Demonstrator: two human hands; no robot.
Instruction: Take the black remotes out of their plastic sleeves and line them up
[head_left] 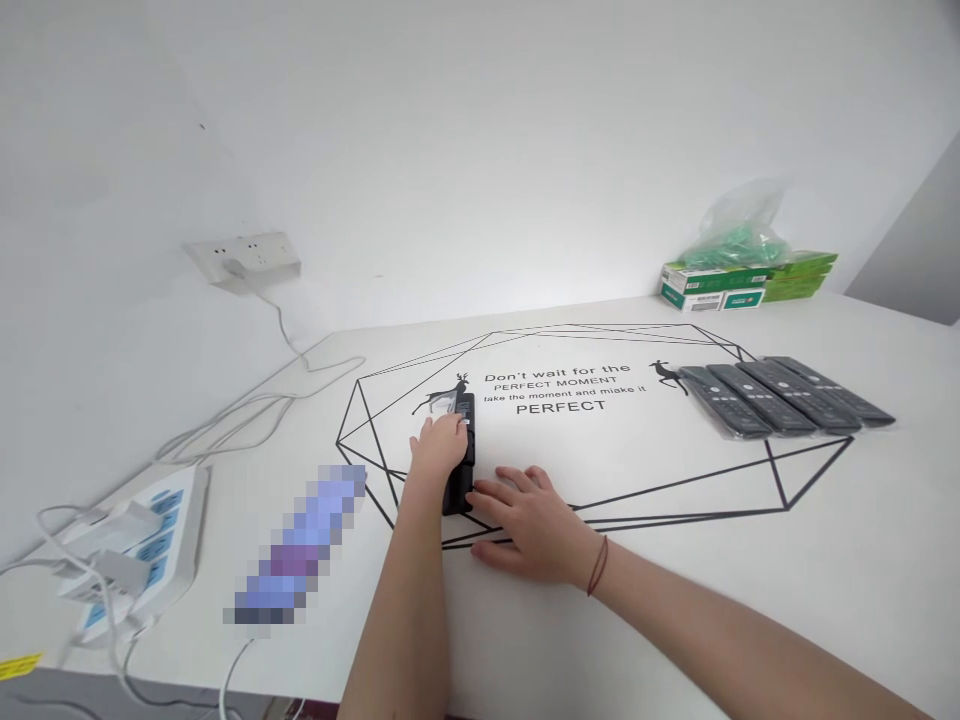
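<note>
A black remote control [466, 455] lies lengthwise on the white table, over the printed deer; a small pale label shows near its far end. My left hand [441, 445] closes on its upper part from the left, hiding some of it. Something whitish and thin shows beside those fingertips, too unclear to name. My right hand [536, 525], a thin red cord at the wrist, rests palm down with fingers stretched out. Its fingertips reach the near right edge of the remote. Several more black remotes [787, 395] in clear plastic sleeves lie side by side at the right.
Green-and-white boxes [712, 285] stand against the wall at the back right, a clear plastic bag [739, 235] on top. On the left are a power strip [169, 560] with plugs, loose cables [225, 430] and a blurred-out phone-shaped object [304, 545]. A wall socket [259, 255] is behind.
</note>
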